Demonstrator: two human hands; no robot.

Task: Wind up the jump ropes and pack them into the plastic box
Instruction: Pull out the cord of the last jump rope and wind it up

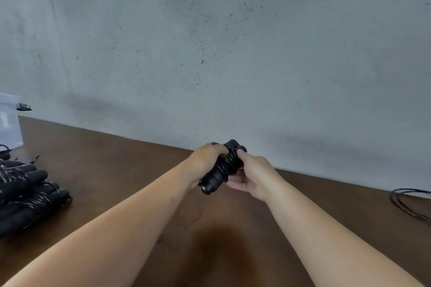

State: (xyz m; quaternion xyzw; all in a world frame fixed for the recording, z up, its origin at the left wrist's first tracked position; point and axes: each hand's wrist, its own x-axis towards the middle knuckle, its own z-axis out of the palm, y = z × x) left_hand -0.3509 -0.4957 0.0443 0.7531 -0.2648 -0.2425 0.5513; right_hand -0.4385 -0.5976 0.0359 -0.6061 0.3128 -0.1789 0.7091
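Observation:
A black jump rope (219, 171), its cord wound around the two handles held side by side, is lifted above the brown table near the far edge. My left hand (207, 158) grips the bundle from the left and over the top. My right hand (250, 175) holds it from the right, thumb pressed on the wound cord. A clear plastic box (9, 123) stands at the far left edge, only partly in view. A pile of wound black jump ropes (25, 196) lies on the table in front of the box.
The brown table (130, 170) ends at a grey concrete wall (210, 53) close behind my hands. A loose black cord (410, 205) loops on the table at the right edge.

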